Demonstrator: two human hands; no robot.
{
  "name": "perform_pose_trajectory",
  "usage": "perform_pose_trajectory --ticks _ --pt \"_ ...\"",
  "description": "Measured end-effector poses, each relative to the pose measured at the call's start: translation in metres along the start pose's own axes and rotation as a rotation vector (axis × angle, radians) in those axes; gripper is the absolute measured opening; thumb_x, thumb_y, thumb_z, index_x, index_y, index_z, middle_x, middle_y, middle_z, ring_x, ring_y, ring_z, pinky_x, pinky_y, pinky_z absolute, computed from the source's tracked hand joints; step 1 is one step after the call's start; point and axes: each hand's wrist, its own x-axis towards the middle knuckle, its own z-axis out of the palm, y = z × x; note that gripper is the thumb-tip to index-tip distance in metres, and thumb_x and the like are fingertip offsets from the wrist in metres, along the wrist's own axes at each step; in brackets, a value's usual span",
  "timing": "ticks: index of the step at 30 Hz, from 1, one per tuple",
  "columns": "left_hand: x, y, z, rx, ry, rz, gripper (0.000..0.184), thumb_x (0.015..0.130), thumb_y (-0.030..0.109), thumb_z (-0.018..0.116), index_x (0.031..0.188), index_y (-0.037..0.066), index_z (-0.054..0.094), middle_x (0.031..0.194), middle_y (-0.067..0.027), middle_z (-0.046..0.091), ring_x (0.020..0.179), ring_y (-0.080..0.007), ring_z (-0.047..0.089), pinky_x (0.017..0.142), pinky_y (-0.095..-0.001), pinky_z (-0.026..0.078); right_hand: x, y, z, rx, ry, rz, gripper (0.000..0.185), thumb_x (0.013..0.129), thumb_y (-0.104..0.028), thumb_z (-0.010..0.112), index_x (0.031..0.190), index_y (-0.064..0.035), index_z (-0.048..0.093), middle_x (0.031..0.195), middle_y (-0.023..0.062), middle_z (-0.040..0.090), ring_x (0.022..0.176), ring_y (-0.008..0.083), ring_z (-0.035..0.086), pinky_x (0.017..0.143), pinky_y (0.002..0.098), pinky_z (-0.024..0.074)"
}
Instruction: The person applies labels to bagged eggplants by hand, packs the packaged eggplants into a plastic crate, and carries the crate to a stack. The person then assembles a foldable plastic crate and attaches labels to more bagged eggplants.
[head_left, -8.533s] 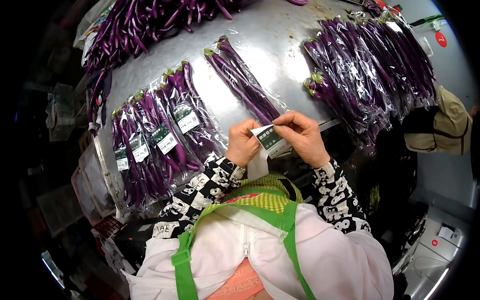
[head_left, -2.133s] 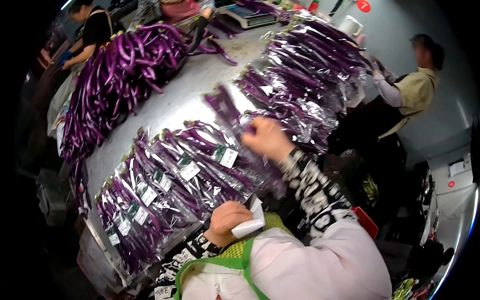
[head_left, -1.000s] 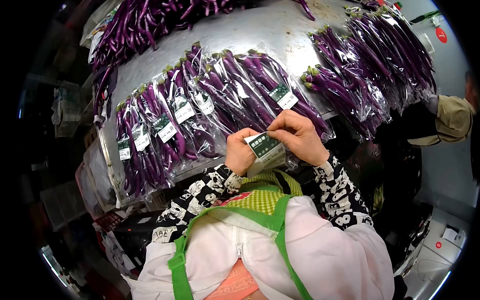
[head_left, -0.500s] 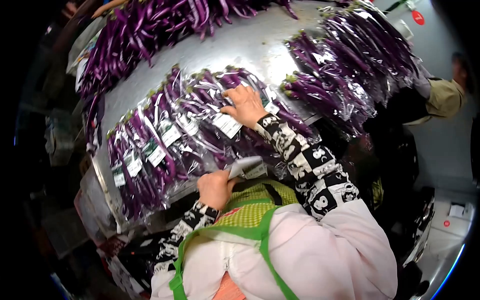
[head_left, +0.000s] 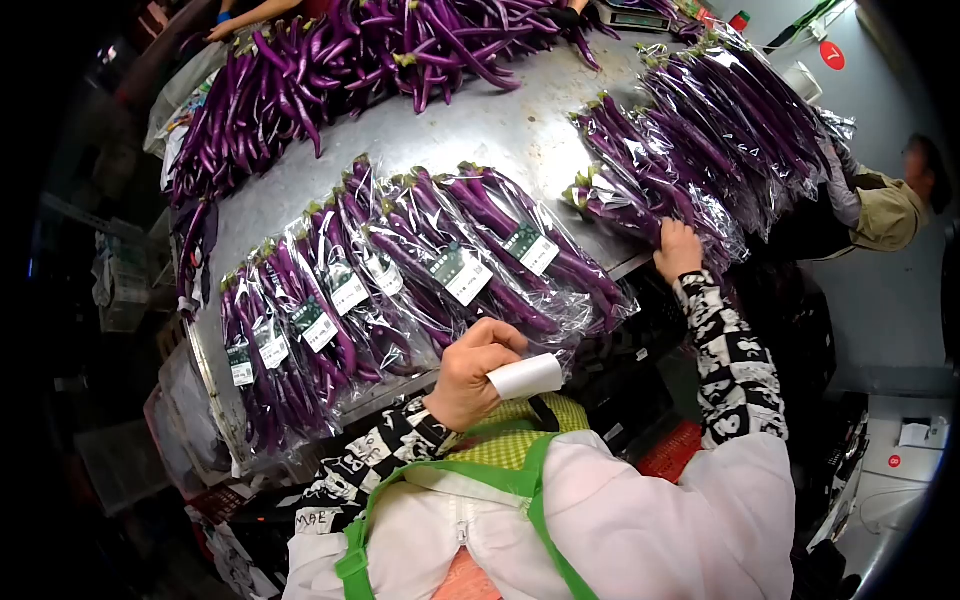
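My left hand (head_left: 474, 372) is closed around a curled white strip of labels (head_left: 526, 377), close to my apron at the table's near edge. On the right, my right hand (head_left: 680, 248) grips the lower end of a clear plastic bag of long purple eggplants (head_left: 622, 203), which carries no label that I can see. Between my hands and to the left lies a row of bagged eggplants with white-and-green labels, among them one labelled bag (head_left: 538, 255) at the row's right end and another labelled bag (head_left: 462, 276) beside it.
Loose eggplants (head_left: 300, 75) are heaped along the far side of the metal table (head_left: 440, 135). More bagged eggplants (head_left: 735, 115) lie at the right, near a person in a tan sleeve (head_left: 885, 210). Another person's arm (head_left: 255, 18) reaches in at the far left. A scale (head_left: 635, 15) stands at the back.
My right hand has left the labelled bags and moved right onto an eggplant bag there. The rightmost bag in the row now shows its label. My left hand has shifted slightly right with the label strip.
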Motion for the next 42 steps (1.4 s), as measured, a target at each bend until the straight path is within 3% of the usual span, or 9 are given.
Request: perform_pose_trajectory --ticks 4,5,9,15,23,27,28,32,42 --pt "0.002 -0.004 0.008 -0.121 -0.019 0.037 0.026 0.068 0.008 0.078 0.092 0.003 0.067 0.091 -0.0102 0.064 0.079 -0.0201 0.063 0.066 -0.0278 0.050 0.036 -0.023 -0.081 0.277 -0.112 0.118 0.030 0.069 -0.024 0.060 0.090 -0.0037 0.052 0.087 0.0201 0.063 0.080 0.0399 0.061 0.073 0.0499 0.0466" --pt "0.002 -0.008 0.007 -0.153 -0.087 0.116 0.026 0.068 0.012 0.080 0.089 0.003 0.067 0.087 -0.0098 0.066 0.077 -0.0208 0.064 0.064 -0.0279 0.050 0.042 -0.035 -0.102 0.288 -0.159 0.118 0.039 0.070 -0.023 0.058 0.104 -0.0043 0.052 0.089 0.0203 0.063 0.085 0.0391 0.060 0.074 0.0473 0.0458" --pt "0.002 -0.013 0.008 -0.055 -0.191 0.249 0.019 0.069 0.014 0.079 0.079 0.005 0.066 0.076 -0.0081 0.066 0.068 -0.0230 0.065 0.064 -0.0311 0.050 0.029 -0.105 -0.137 0.232 -0.022 0.119 0.037 0.072 -0.017 0.057 0.106 -0.0040 0.051 0.084 0.0184 0.060 0.079 0.0376 0.060 0.070 0.0472 0.0464" --pt "-0.007 -0.018 0.015 -0.205 -0.128 0.080 0.013 0.072 0.004 0.075 0.079 0.001 0.064 0.087 -0.0109 0.064 0.075 -0.0215 0.064 0.063 -0.0284 0.050 -0.040 -0.224 -0.074 0.623 0.182 -0.105 0.047 0.071 -0.011 0.060 0.114 0.0041 0.047 0.088 0.0161 0.051 0.088 0.0306 0.051 0.080 0.0421 0.0407" --pt "0.009 -0.015 0.014 -0.256 -0.030 0.033 0.018 0.075 0.004 0.073 0.092 0.001 0.069 0.089 -0.0089 0.066 0.079 -0.0142 0.063 0.068 -0.0241 0.050 -0.025 -0.192 -0.091 0.760 0.043 -0.328 0.049 0.073 -0.019 0.068 0.114 0.0034 0.053 0.090 0.0150 0.049 0.086 0.0320 0.050 0.076 0.0394 0.0420" --pt "0.021 -0.026 0.015 -0.399 0.028 -0.392 0.014 0.081 0.006 0.068 0.095 0.002 0.069 0.081 -0.0043 0.068 0.071 -0.0081 0.062 0.063 -0.0231 0.050 -0.023 -0.180 -0.088 0.818 -0.089 -0.243 0.038 0.086 -0.022 0.060 0.118 -0.0010 0.055 0.092 0.0138 0.054 0.090 0.0289 0.053 0.080 0.0373 0.0428" --pt "0.025 -0.032 0.014 -0.434 0.062 -0.438 0.013 0.083 0.006 0.065 0.095 0.000 0.068 0.081 -0.0039 0.068 0.072 -0.0069 0.061 0.063 -0.0225 0.050 -0.018 -0.179 -0.102 0.997 0.051 -0.184 0.036 0.088 -0.024 0.058 0.117 -0.0026 0.057 0.094 0.0150 0.057 0.090 0.0286 0.056 0.079 0.0371 0.0451" --pt "0.029 -0.049 0.012 -0.544 0.125 -0.486 0.010 0.083 0.004 0.065 0.091 -0.001 0.067 0.080 -0.0035 0.067 0.070 -0.0060 0.060 0.062 -0.0215 0.050 -0.033 -0.162 -0.163 1.938 -0.434 0.087 0.031 0.091 -0.012 0.059 0.118 0.0029 0.055 0.105 0.0064 0.061 0.095 0.0110 0.059 0.081 0.0226 0.0482" --pt "0.023 -0.062 0.012 -0.321 0.121 -0.484 0.029 0.077 0.012 0.074 0.057 0.004 0.054 0.057 0.0060 0.052 0.055 -0.0007 0.045 0.046 -0.0211 0.036 -0.048 -0.181 -0.170 1.758 -0.472 0.109 0.024 0.084 -0.003 0.065 0.107 0.0030 0.061 0.092 0.0026 0.063 0.085 0.0085 0.060 0.076 0.0216 0.0486"
